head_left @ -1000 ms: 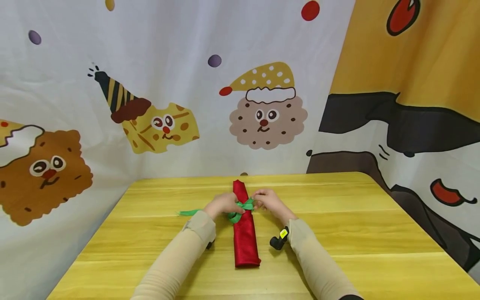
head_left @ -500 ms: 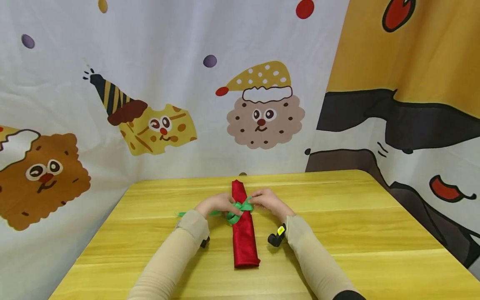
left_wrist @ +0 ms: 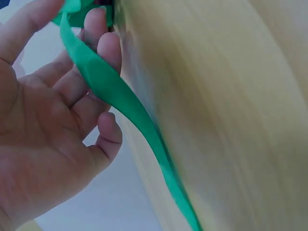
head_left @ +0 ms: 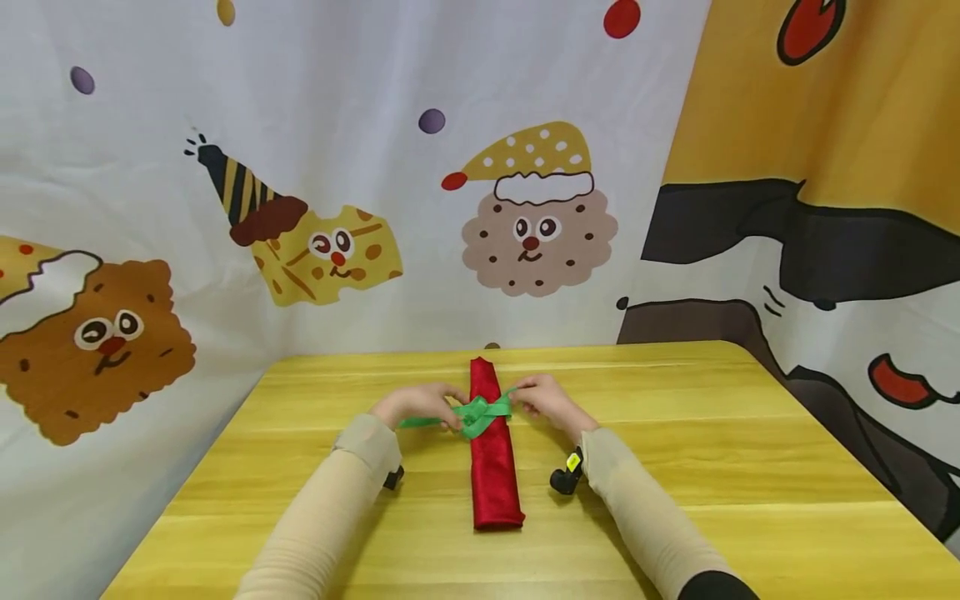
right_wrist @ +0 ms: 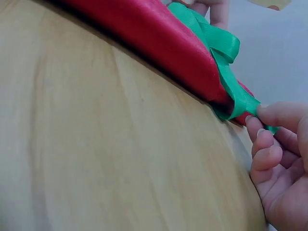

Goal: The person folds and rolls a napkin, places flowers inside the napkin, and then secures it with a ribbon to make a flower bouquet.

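Observation:
A rolled red satin-like cloth (head_left: 495, 483) lies lengthwise on the wooden table, with a green ribbon (head_left: 477, 417) knotted and looped around its middle. From the left side, my left hand (head_left: 422, 404) pinches the ribbon's loop between thumb and fingers. A loose ribbon tail (left_wrist: 139, 115) runs past that palm and down along the table in the left wrist view. Across the roll, my right hand (head_left: 551, 402) pinches another ribbon part (right_wrist: 251, 103) between thumb and forefinger. The left fingertips' exact hold is partly hidden by the ribbon.
The wooden table (head_left: 675, 467) extends around the roll on both sides. Behind it hangs a white curtain (head_left: 420, 308) printed with cartoon biscuits and cheese. A small black camera (head_left: 566, 475) sits at the right wrist.
My left hand has drawn leftward from the roll, with the ribbon loops pulled flatter across it. My right hand stays at the right side, a ribbon strip now stretched to its fingertips.

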`<action>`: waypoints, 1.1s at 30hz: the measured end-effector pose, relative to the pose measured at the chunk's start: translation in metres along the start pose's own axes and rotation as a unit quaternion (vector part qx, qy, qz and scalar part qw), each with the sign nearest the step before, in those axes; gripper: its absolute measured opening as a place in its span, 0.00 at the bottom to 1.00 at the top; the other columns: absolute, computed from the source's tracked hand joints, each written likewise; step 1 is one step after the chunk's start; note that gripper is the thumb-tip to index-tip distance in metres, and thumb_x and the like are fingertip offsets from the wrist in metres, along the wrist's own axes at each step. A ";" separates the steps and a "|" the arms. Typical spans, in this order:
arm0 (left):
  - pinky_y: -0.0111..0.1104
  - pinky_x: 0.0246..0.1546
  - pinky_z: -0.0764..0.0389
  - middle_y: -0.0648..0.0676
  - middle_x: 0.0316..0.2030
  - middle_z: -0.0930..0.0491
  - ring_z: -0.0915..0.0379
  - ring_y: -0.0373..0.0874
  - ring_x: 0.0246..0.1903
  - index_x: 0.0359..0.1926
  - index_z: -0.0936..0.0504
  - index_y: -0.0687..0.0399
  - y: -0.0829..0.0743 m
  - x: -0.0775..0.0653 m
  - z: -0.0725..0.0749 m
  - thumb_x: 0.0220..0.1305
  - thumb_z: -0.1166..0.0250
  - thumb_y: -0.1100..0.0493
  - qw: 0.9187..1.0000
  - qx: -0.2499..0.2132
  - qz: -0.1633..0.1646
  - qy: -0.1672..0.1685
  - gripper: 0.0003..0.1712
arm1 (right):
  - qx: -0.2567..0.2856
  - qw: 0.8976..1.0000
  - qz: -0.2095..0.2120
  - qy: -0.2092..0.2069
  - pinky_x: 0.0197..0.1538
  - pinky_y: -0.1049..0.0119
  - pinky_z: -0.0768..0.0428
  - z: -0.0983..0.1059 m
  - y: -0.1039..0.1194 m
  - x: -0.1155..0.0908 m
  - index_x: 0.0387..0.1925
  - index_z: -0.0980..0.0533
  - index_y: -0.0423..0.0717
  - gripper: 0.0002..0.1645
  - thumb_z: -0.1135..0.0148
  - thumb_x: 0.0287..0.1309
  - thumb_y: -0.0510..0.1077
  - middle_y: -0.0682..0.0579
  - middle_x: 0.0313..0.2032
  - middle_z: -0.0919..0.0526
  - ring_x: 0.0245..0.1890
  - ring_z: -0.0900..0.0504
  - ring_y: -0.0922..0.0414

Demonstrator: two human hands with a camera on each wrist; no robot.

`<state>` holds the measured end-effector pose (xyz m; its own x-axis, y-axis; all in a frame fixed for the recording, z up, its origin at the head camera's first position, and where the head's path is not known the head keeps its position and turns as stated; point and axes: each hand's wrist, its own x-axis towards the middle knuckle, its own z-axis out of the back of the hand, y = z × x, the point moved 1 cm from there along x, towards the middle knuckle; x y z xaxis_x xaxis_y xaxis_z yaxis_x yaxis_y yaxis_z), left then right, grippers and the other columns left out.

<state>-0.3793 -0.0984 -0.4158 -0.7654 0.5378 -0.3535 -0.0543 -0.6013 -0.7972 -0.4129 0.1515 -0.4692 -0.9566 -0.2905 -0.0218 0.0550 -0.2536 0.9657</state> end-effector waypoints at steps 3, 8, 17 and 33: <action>0.40 0.44 0.27 0.56 0.44 0.26 0.30 0.46 0.34 0.64 0.30 0.59 0.002 -0.002 0.004 0.53 0.35 0.71 1.000 0.021 0.005 -0.001 0.35 | -0.008 1.000 0.000 -0.011 0.20 0.71 0.32 0.007 -0.002 -0.003 0.38 0.19 0.30 0.09 0.38 0.57 0.34 0.50 0.19 0.25 0.16 0.32 0.62; 0.41 0.44 0.28 0.58 0.54 0.27 0.28 0.50 0.39 0.65 0.30 0.57 0.010 -0.008 0.010 0.55 0.34 0.68 0.998 0.058 0.011 -0.006 0.34 | -0.027 0.999 0.000 -0.024 0.19 0.72 0.31 0.020 -0.006 -0.008 0.37 0.19 0.30 0.08 0.37 0.57 0.33 0.48 0.20 0.23 0.15 0.32 0.63; 0.50 0.59 0.33 0.58 0.61 0.30 0.36 0.57 0.61 0.61 0.26 0.59 0.027 -0.025 0.018 0.60 0.32 0.59 0.994 0.088 0.012 -0.058 0.28 | -0.047 0.999 -0.003 -0.024 0.22 0.71 0.29 0.037 -0.007 -0.020 0.39 0.19 0.30 0.10 0.36 0.58 0.35 0.45 0.23 0.20 0.17 0.31 0.62; 0.52 0.56 0.30 0.51 0.49 0.21 0.30 0.54 0.55 0.48 0.17 0.55 0.048 -0.047 0.038 0.62 0.37 0.63 0.993 0.108 -0.009 -0.053 0.13 | -0.050 0.998 0.010 -0.040 0.22 0.70 0.28 0.067 -0.006 -0.029 0.44 0.21 0.26 0.15 0.37 0.59 0.36 0.41 0.27 0.18 0.18 0.30 0.62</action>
<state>-0.3706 -0.1749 -0.4185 -0.8254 0.4915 -0.2777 -0.1956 -0.7104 -0.6761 -0.4044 0.2230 -0.4572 -0.9747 -0.2225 0.0209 0.0977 -0.3403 0.9352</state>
